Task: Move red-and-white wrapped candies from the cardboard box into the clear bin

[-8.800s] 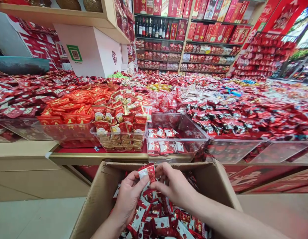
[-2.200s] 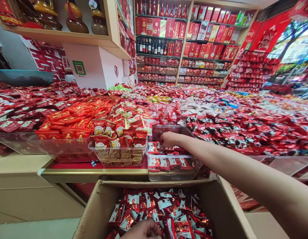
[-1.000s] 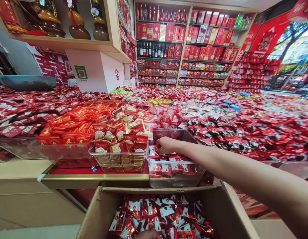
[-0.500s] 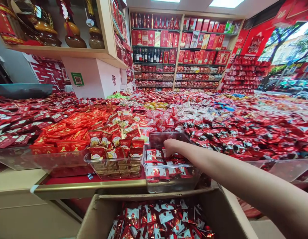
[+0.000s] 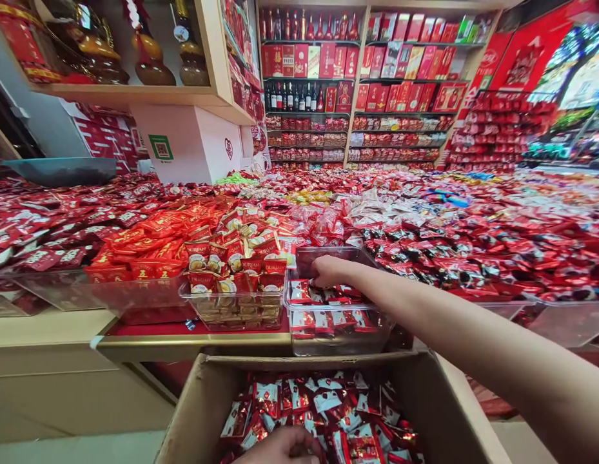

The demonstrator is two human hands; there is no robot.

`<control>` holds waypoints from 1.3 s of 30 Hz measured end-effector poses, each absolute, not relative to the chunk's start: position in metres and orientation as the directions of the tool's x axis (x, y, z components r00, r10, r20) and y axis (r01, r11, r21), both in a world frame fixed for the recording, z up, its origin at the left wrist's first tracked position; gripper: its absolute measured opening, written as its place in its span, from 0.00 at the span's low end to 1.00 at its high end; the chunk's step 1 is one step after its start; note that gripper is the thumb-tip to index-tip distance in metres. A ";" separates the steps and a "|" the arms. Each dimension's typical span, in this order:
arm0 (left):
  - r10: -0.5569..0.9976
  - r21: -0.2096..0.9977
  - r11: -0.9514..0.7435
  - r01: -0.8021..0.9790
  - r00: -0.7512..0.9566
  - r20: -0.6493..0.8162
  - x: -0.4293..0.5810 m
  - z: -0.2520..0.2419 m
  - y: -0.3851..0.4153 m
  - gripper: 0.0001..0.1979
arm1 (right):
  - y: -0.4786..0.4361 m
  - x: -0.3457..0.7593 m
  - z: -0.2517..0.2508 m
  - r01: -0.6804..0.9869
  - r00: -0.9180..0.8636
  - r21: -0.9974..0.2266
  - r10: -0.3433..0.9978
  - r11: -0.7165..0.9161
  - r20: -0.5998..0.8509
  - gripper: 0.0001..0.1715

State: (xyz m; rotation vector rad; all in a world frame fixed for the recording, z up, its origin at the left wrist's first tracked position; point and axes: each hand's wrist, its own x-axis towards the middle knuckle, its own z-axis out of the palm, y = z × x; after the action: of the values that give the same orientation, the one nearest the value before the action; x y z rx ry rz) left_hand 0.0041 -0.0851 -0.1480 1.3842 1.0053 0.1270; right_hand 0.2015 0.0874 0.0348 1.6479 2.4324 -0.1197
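My right hand (image 5: pixel 331 270) reaches into a clear plastic bin (image 5: pixel 338 345). Its fingers are bent downward and pressed together over red-and-white candy packets (image 5: pixel 323 319) laid in rows there; whether a packet is between them is hidden. Low in the view, my left hand (image 5: pixel 282 446) shows only in part, inside an open cardboard box (image 5: pixel 183 412). Its fingers are curved and apart, just over loose candy packets (image 5: pixel 328 401) of the same look, and I see nothing held.
Left of the bin stands another clear bin of durian candies (image 5: pixel 236 283), then orange-red packets (image 5: pixel 149 248). Dark red and white packets (image 5: pixel 434 251) are heaped on the right. A wooden display cabinet (image 5: pixel 135 95) overhangs the back left; shelves (image 5: pixel 350 138) line the back wall.
My left hand has come into view over the box. My right hand has shifted slightly toward the bin's back left. The whole view has tilted down and turned slightly left.
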 end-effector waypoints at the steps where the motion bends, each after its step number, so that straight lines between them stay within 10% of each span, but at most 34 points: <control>1: 0.607 0.861 0.272 0.430 0.618 -0.500 0.004 -0.142 -0.083 0.20 | 0.087 0.202 0.037 0.930 -0.350 0.048 0.919 0.364 -0.183 0.17; 10: 0.632 0.878 0.477 -0.036 0.709 -0.314 0.015 -0.046 -0.081 0.23 | 0.040 0.218 0.095 0.948 -0.318 0.018 0.936 0.319 0.150 0.12; 14: 0.750 0.766 0.492 -0.413 0.647 -0.133 0.028 -0.002 -0.091 0.23 | -0.046 0.213 0.090 0.769 -0.521 0.006 0.622 0.639 0.585 0.11; 18: 0.872 0.681 0.387 -0.622 0.488 -0.049 0.046 0.023 -0.099 0.19 | -0.106 0.197 0.045 0.514 -0.688 0.199 0.262 0.835 0.676 0.12; 21: 0.928 0.693 0.327 -0.642 0.356 -0.107 0.056 0.021 -0.101 0.14 | -0.114 0.193 0.018 0.514 -0.482 -0.057 0.343 0.856 0.806 0.08; 26: 0.945 0.733 0.244 -0.635 0.325 -0.033 0.063 0.006 -0.103 0.18 | -0.098 0.198 0.007 0.112 -0.105 -0.919 0.924 0.379 0.368 0.12; 31: 0.957 0.779 0.196 -0.596 0.291 -0.018 0.070 0.000 -0.103 0.19 | -0.087 0.197 0.003 -0.221 -0.187 -0.972 0.975 0.077 0.120 0.21; 39: 0.968 0.902 0.173 -0.396 0.236 -0.082 0.061 -0.014 -0.093 0.14 | -0.094 0.191 -0.007 -0.210 -0.204 -0.974 0.970 0.088 0.132 0.15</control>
State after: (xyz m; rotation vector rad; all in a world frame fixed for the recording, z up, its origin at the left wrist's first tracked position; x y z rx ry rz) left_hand 0.0607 -0.0934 -0.0140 0.8985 0.8046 1.1319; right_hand 0.1914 -0.0943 -0.0068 1.7853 2.5990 -2.8179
